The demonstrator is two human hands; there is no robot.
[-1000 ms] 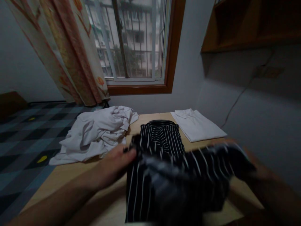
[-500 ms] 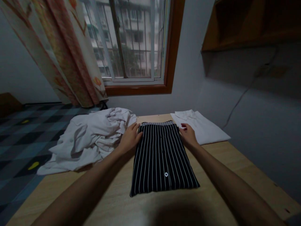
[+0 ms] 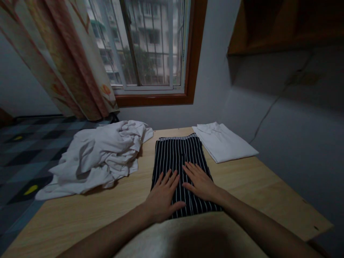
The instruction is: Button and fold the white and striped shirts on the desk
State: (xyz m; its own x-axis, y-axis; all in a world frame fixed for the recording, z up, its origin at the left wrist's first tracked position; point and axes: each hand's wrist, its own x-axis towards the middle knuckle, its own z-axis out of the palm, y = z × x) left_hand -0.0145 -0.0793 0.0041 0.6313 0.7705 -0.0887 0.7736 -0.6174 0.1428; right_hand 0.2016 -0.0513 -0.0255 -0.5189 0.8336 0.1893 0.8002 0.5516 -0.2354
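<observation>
A black garment with white stripes, seemingly a shirt (image 3: 178, 154), lies folded into a flat rectangle on the wooden table (image 3: 107, 211). My left hand (image 3: 163, 195) rests flat on its lower left part, fingers spread and thumb pointing right. On the right half, my right hand (image 3: 199, 181) also lies flat with its fingers stretched out. Neither hand grips the cloth. The garment's near edge is partly covered by my left hand and right forearm. Its far edge shows a paler striped band.
Left of the garment is a crumpled heap of white cloth (image 3: 102, 150), reaching over the table's left side. A folded white shirt (image 3: 225, 143) lies at the back right. A checked bed cover (image 3: 24, 157) spreads at left. A shelf (image 3: 268, 39) hangs on the right wall.
Both hands have moved from the garment's far side edges inward and toward me, and now lie flat on top of it. The camera view has shifted slightly.
</observation>
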